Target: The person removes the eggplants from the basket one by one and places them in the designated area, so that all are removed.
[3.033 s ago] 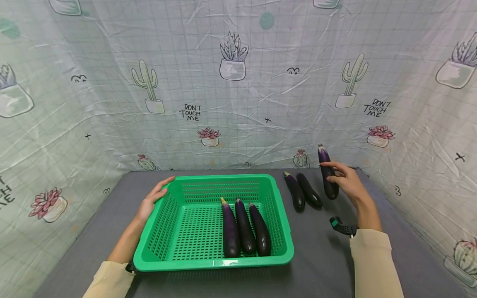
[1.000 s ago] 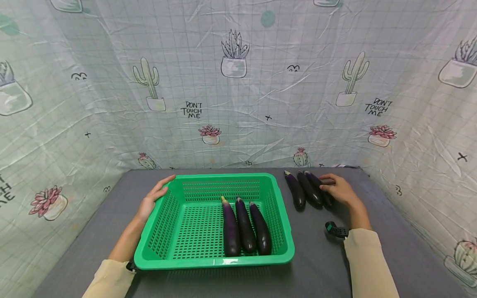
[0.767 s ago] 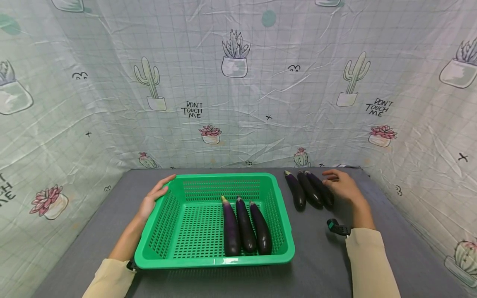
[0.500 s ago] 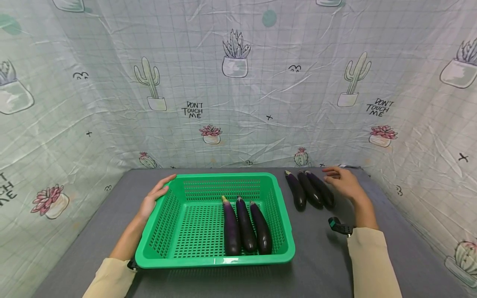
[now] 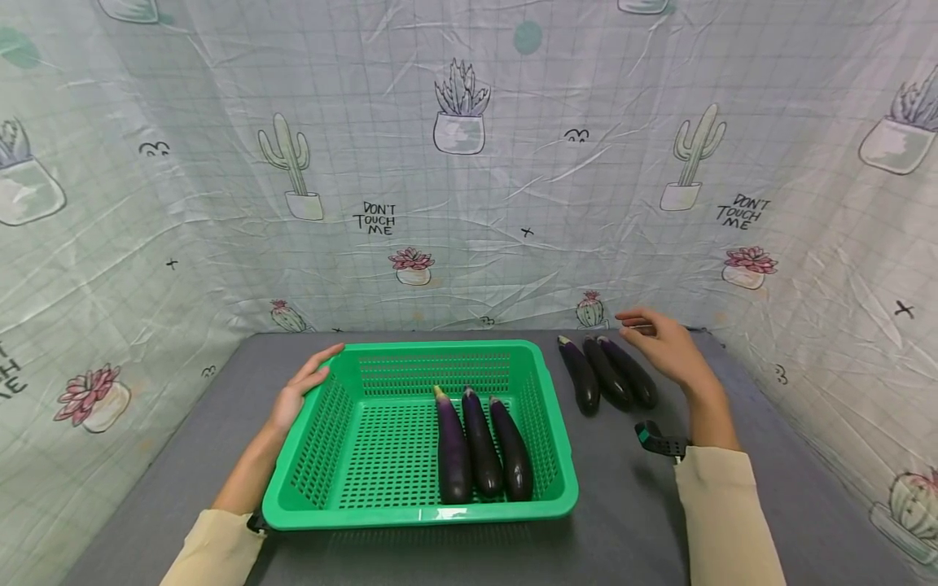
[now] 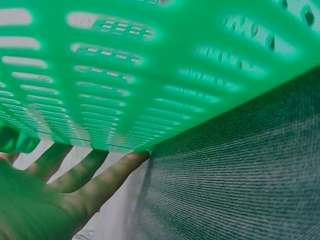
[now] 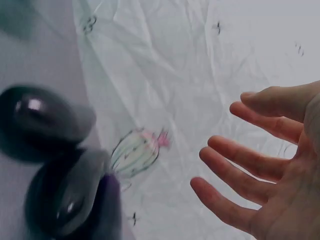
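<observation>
A green plastic basket (image 5: pixel 484 513) holds three dark purple eggplants (image 5: pixel 456 460) side by side in its right half. My left hand (image 5: pixel 289 400) rests at the basket's left rim; in the left wrist view its straight fingers (image 6: pixel 107 182) lie against the perforated outer wall. Three more eggplants (image 5: pixel 581 378) lie in a row on the table, right of the basket. Just right of and above that row, my right hand (image 5: pixel 668 348) is raised with nothing in it. The right wrist view shows its fingers spread, with blurred eggplants (image 7: pixel 40 122) off to the left.
A grey cloth (image 5: pixel 615 505) covers the table. Behind it and on both sides hangs a pale sheet (image 5: pixel 469 212) printed with cacti and potted plants. A black wrist strap device (image 5: pixel 659 441) sits at the right wrist.
My right hand has lowered an eggplant beside the two on the table and let it go. It then drew back right, and now has risen and shifted left. The left hand stayed.
</observation>
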`<state>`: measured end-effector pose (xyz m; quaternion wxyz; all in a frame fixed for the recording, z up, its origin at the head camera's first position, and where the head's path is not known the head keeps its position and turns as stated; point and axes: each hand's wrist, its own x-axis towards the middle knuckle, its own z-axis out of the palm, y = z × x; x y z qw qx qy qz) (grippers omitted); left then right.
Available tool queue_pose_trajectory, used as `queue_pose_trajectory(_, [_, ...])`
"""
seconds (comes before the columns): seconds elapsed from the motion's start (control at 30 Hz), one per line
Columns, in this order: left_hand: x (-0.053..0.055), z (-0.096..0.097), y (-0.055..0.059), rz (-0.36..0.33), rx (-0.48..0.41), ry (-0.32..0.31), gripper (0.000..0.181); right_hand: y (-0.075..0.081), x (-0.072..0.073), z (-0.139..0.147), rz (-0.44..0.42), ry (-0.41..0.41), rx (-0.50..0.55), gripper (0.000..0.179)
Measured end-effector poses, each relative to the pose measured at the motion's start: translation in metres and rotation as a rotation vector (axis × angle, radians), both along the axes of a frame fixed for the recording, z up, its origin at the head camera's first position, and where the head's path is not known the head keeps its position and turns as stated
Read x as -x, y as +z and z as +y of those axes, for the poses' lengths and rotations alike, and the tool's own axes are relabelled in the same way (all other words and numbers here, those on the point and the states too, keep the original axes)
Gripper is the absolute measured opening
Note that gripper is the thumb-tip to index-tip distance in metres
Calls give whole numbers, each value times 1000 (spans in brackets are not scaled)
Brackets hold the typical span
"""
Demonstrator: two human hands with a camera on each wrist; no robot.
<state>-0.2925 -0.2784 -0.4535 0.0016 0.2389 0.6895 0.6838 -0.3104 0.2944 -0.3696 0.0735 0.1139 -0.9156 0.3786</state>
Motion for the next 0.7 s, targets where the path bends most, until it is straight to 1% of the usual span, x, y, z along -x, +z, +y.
queue_pose_trajectory(0.3, [-1,-1,0,-4,-19,-20,49,24,-15,-31,74,97,34,44])
queue_pose_trajectory(0.4, [0,-1,0,-16,-41,-36,48,31,-18,-42,119,138,41,42])
queue_pose_trajectory(0.53, [0,-2,-1,-23,-49,-50,49,36,-21,-57,171,206,77,37])
queue_pose_trajectory(0.7, [1,-2,-1,-44,-55,-59,50,41,-25,-73,175,301,134,34])
